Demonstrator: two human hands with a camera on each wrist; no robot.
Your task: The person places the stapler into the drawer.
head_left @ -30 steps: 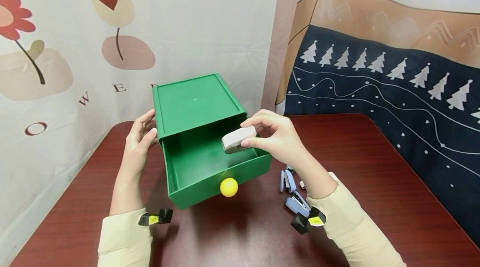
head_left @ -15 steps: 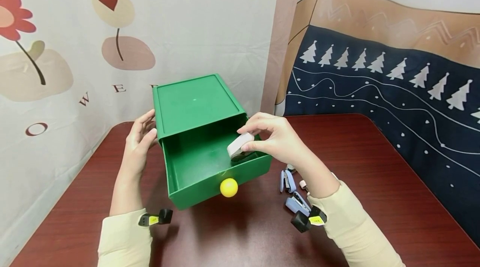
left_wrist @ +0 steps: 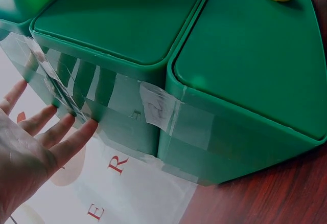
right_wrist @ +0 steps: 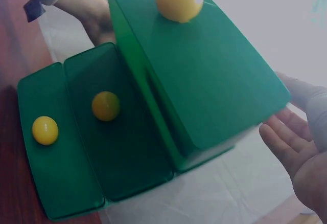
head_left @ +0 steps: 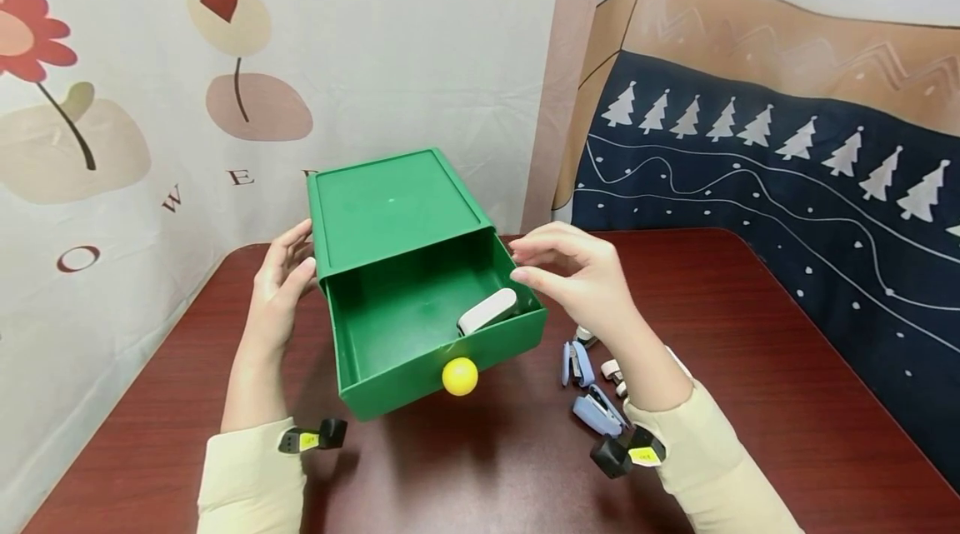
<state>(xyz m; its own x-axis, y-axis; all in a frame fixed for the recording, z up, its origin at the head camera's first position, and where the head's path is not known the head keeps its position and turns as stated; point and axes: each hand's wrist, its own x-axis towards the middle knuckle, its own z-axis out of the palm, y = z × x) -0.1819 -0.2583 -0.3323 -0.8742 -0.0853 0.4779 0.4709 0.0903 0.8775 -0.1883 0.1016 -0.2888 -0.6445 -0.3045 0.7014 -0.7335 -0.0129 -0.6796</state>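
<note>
A white stapler (head_left: 487, 311) lies slanted in the right front corner of the pulled-out top drawer (head_left: 420, 380), its underside hidden. That drawer belongs to a green drawer cabinet (head_left: 390, 201) with yellow round knobs. My left hand (head_left: 273, 288) rests its spread fingertips on the cabinet's left side, against clear tape in the left wrist view. My right hand (head_left: 573, 271) hovers at the drawer's right edge, holding nothing, thumb and fingers apart. In the right wrist view its fingers are beside the drawer front; whether they touch it I cannot tell.
Two blue staplers (head_left: 576, 363) (head_left: 597, 411) lie on the red-brown table (head_left: 480, 476), right of the cabinet. Small white items (head_left: 613, 371) sit near them, partly behind my right forearm. Two shut drawers (right_wrist: 104, 142) are below the pulled-out one. A printed cloth (head_left: 420, 42) hangs behind.
My right hand lowered the white stapler into the drawer, let go of it, and moved right and up to the drawer's edge. The left hand stays on the cabinet's side.
</note>
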